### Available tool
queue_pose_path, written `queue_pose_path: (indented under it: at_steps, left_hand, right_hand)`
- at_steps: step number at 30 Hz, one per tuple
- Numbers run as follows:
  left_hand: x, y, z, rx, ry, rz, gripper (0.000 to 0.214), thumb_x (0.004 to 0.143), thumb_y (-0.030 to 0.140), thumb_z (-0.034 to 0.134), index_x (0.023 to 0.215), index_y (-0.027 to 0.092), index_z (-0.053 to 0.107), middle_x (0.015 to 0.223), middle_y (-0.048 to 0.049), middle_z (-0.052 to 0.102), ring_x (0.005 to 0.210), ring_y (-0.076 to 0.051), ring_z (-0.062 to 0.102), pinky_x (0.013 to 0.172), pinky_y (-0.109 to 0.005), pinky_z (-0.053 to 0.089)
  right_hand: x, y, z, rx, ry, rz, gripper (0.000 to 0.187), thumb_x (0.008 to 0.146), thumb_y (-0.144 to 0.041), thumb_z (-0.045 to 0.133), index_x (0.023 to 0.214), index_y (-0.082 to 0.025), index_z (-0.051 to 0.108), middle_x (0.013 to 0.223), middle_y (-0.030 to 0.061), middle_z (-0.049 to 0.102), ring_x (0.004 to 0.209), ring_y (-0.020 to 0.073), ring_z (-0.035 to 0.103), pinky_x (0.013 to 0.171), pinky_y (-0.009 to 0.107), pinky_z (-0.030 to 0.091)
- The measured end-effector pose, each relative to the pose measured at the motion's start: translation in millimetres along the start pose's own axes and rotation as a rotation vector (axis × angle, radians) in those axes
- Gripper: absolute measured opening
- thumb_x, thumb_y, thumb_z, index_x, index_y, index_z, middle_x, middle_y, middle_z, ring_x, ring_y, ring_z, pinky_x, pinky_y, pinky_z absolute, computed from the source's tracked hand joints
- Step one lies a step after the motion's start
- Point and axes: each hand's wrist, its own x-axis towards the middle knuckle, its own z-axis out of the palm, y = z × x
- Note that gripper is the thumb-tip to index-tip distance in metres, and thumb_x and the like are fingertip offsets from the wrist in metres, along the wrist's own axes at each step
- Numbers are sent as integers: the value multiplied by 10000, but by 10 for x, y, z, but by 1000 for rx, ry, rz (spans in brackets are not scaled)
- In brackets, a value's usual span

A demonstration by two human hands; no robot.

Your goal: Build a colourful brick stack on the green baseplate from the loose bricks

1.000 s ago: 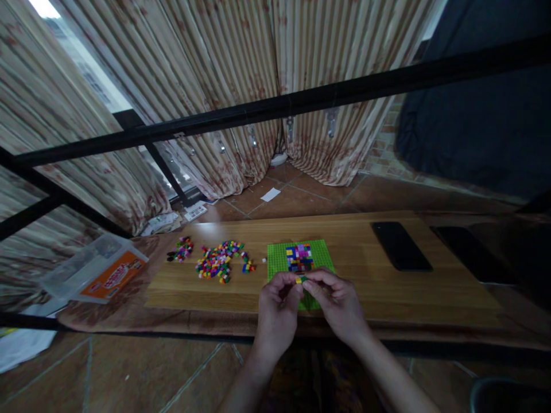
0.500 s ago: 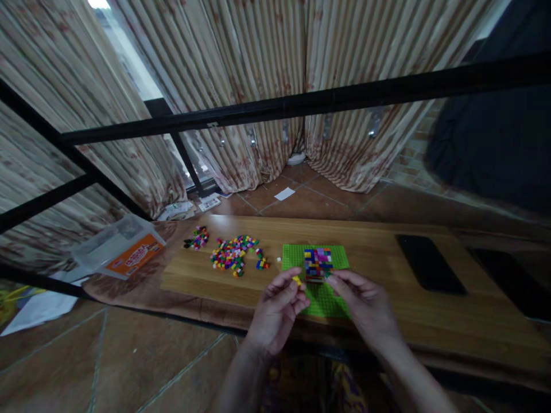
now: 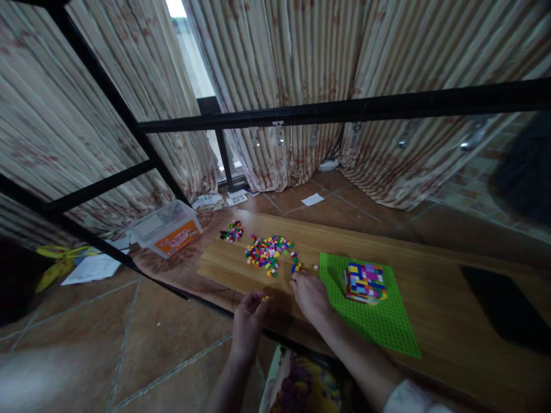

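My left hand (image 3: 248, 315) is closed in a pinch on a small yellow toy brick (image 3: 266, 297), held over the front edge of the wooden board. Farther right, my right hand (image 3: 310, 293) reaches down to the board, its fingertips beside a few blue and yellow bricks (image 3: 296, 268); what lies between those fingertips is hidden. A loose pile of colourful bricks (image 3: 267, 252) spreads just beyond both hands. A block built of many-coloured bricks (image 3: 365, 282) stands on the green baseplate (image 3: 374, 324), to the right of my right hand.
A smaller brick heap (image 3: 233, 230) lies at the board's (image 3: 408, 252) left end. Beyond it sits a clear plastic box (image 3: 166, 226) with an orange label. A dark flat object (image 3: 505, 304) rests at the right. One white brick (image 3: 315, 267) lies near the baseplate.
My right hand has left the built block and moved left to the loose bricks. My left hand has drawn back from the baseplate, still pinching the yellow brick. The view has turned left.
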Motion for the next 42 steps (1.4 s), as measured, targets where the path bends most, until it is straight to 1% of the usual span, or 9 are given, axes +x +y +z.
queue_pose_path:
  at_steps: [6,10,13,16,20,26,32,36,42]
  left_hand:
    - [68,-85,-93,17,22,96,387,628,412,779,903,151,701,831,-49,727,756,-172,667,700,-266,526]
    - [151,-114,-6,60,-11,173,295,674,378,758,859,152,713,844,-44,730,797,-177,665,736,-259,515]
    - [185,-98,193,68,-73,221,261,735,364,709,898,161,691,861,-40,723,779,-174,664,735,-269,523]
    - [156,-54,519,111,-196,284,233,806,360,632,946,177,666,911,-53,713,799,-180,668,738,-278,528]
    - [103,20,1034,282,-358,464,192,893,309,509,974,202,645,942,-55,703,884,-179,661,790,-278,506]
    - [233,29,1614,629,-369,717,145,869,210,519,938,230,645,910,-47,715,877,-199,659,836,-333,484]
    - [303,-56,1856,846,-299,832,118,875,191,520,931,211,622,878,-40,724,862,-195,663,1021,-421,359]
    - [253,-77,1912,937,-286,877,106,889,207,510,921,215,611,881,-28,721,866,-191,657,1083,-455,254]
    - [218,-91,1927,944,-327,860,40,844,198,585,857,227,609,888,-8,717,891,-187,639,1089,-458,208]
  right_hand:
    - [256,10,97,14,46,-20,167,858,-138,509,900,-173,667,944,98,705,882,195,655,780,283,444]
    - [123,26,14,61,118,-16,222,899,-170,448,976,-181,656,958,75,710,895,182,659,803,283,459]
    - [-193,94,-97,204,214,-33,232,911,-208,438,934,-202,669,945,55,713,875,167,666,796,270,478]
    - [-586,213,-254,394,289,-32,223,913,-276,461,936,-233,679,909,34,714,833,163,669,756,266,501]
    - [-1028,463,-497,455,366,91,203,886,-332,527,937,-245,704,926,33,715,839,168,668,778,269,508]
    - [-1396,959,-691,516,482,337,264,829,-432,592,915,-218,720,936,64,722,880,217,671,794,314,530]
    - [-1559,1235,-662,597,538,453,288,797,-461,625,922,-220,723,957,64,724,935,231,663,849,347,528]
    - [-1581,1300,-649,625,533,467,297,794,-461,628,933,-218,726,966,71,725,944,241,665,842,361,533]
    - [-1561,1345,-676,646,566,456,285,792,-445,635,935,-216,725,946,68,726,914,235,668,809,348,541]
